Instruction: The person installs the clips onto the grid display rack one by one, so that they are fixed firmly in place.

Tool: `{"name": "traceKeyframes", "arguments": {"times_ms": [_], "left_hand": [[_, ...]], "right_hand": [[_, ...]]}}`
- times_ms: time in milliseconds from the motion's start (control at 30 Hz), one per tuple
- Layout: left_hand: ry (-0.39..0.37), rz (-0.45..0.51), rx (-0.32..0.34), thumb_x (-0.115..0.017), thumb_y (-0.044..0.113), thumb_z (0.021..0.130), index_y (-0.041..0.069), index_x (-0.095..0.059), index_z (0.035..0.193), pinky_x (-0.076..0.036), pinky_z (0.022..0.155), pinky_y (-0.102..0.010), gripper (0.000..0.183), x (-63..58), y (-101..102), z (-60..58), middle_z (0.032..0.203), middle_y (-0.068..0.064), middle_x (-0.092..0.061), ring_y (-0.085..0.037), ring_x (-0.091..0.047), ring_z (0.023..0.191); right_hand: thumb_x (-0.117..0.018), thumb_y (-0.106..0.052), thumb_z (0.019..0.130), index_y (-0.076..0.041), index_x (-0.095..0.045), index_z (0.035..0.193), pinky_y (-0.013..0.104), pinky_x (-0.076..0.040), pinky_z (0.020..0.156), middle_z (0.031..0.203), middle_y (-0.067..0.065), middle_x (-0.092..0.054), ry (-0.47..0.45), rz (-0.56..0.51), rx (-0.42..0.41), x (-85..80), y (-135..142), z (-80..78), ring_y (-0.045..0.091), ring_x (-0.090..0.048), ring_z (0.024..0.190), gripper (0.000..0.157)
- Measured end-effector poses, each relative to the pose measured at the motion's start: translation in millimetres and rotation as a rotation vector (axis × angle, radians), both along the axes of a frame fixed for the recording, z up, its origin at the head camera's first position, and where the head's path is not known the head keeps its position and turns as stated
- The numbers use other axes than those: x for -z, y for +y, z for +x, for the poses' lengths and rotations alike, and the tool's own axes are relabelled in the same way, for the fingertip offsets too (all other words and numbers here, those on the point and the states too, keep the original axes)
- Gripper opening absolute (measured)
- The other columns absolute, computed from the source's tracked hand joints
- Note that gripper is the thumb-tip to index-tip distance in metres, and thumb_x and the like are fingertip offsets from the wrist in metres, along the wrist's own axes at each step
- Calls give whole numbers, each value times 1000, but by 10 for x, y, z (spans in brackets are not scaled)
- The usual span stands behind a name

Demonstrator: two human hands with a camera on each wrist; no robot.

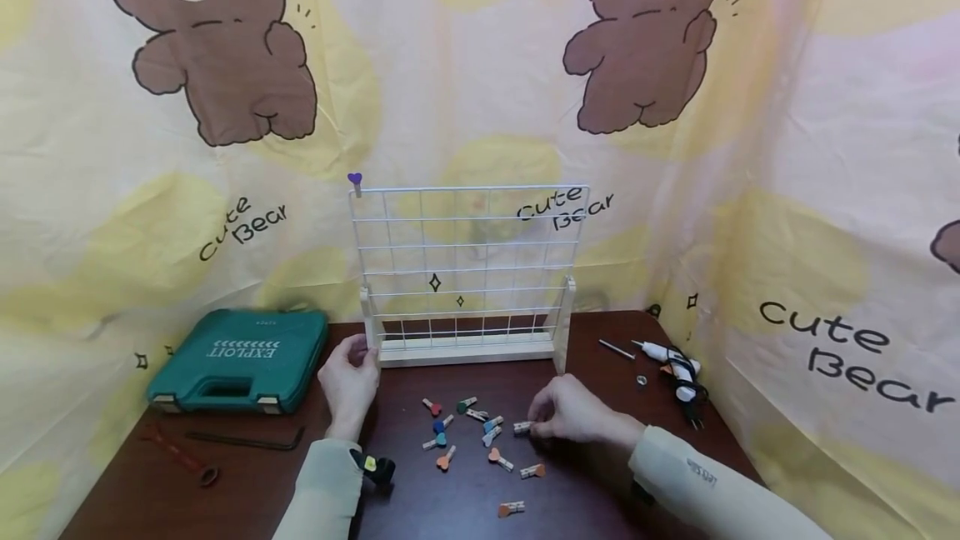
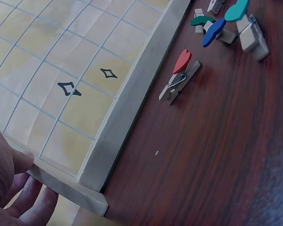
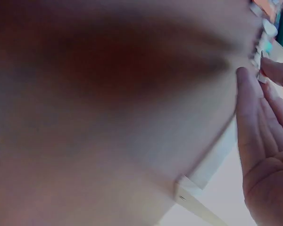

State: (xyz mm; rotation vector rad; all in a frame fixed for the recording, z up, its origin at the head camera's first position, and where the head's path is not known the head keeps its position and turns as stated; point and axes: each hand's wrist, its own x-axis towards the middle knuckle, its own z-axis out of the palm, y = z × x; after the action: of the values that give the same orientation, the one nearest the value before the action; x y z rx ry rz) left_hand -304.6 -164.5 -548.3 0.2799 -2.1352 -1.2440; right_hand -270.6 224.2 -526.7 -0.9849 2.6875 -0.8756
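A white wire grid rack stands upright in a wooden base. One purple heart clothespin is clipped to its top left corner. My left hand grips the left wooden side piece of the rack; in the left wrist view the thumb lies on one side and fingers on the other. My right hand pinches a small wooden clothespin low over the table. Several clothespins lie loose nearby, among them a red heart one, a blue one and an orange one.
On the left are a green tool case, a hex key and a red-handled tool. To the right lie a glue gun with its cord and a thin rod. Bear-print cloth hangs behind.
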Motion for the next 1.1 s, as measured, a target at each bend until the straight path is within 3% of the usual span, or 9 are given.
{"name": "traceKeyframes", "arguments": {"times_ms": [100, 200, 300, 467, 633, 733, 900, 1000, 1100], "left_hand": [[4, -5, 2, -81, 8, 91, 6, -78, 111, -54, 76, -45, 20, 11, -12, -10, 100, -12, -79, -29, -76, 88], [6, -10, 0, -81, 7, 91, 6, -78, 111, -55, 76, -46, 21, 15, -25, -16, 100, -12, -79, -29, -76, 89], [-1, -13, -4, -81, 8, 91, 6, -78, 112, -56, 76, -46, 21, 19, -41, -20, 102, -11, -79, -28, -76, 90], [-9, -2, -14, -81, 9, 91, 7, -78, 112, -56, 77, -47, 21, 27, -59, -19, 102, -11, -79, -28, -75, 90], [-8, -4, -18, -81, 9, 91, 7, -78, 111, -55, 77, -47, 20, 32, -50, -19, 100, -11, -79, -28, -76, 89], [-3, -7, -19, -82, 9, 91, 7, -78, 111, -56, 76, -47, 20, 29, -42, -26, 100, -11, -79, -28, -76, 88], [10, -14, -4, -82, 9, 90, 7, -78, 110, -57, 76, -47, 21, 14, -32, -36, 100, -11, -79, -28, -76, 88], [13, -21, -3, -82, 9, 90, 7, -78, 110, -56, 75, -47, 20, 19, -29, -38, 99, -10, -79, -27, -76, 87], [18, -26, -4, -82, 8, 89, 8, -78, 109, -56, 76, -46, 20, 25, -34, -40, 98, -9, -79, -26, -76, 86]], "right_hand": [[-87, -8, 84, -19, -84, 86, 23, -55, 63, 77, -19, -74, 20, -72, 28, -196, -58, -111, -1, -66, 68, 11], [-86, -6, 85, -17, -84, 89, 25, -58, 65, 82, -13, -78, 44, -139, 21, -526, -184, -245, 2, -70, 72, 12], [-84, -6, 89, -12, -84, 95, 26, -59, 69, 88, -6, -80, 87, -150, -6, -973, -371, -382, 7, -74, 77, 8], [-77, -8, 97, -4, -80, 111, 27, -60, 73, 97, 3, -81, 94, -142, -53, -1758, -794, -631, 22, -77, 87, 15], [-75, -17, 99, -10, -81, 113, 27, -58, 75, 99, -3, -81, 247, -79, -49, -2435, -1285, -849, 16, -74, 82, 16], [-73, -18, 101, -10, -80, 114, 27, -57, 81, 103, -2, -81, 268, -74, -31, -2778, -1576, -911, 14, -74, 87, 17], [-74, -10, 100, -7, -82, 108, 24, -57, 83, 101, 2, -81, 359, -144, -24, -3184, -1956, -1022, 12, -76, 90, 13], [-74, -7, 98, -11, -86, 101, 21, -55, 83, 99, -1, -82, 443, -139, -4, -3333, -2110, -1098, 9, -75, 89, 12], [-73, -8, 98, -16, -87, 97, 19, -54, 85, 100, -5, -82, 456, -97, 38, -3414, -2227, -1162, 6, -74, 92, 16]]}}
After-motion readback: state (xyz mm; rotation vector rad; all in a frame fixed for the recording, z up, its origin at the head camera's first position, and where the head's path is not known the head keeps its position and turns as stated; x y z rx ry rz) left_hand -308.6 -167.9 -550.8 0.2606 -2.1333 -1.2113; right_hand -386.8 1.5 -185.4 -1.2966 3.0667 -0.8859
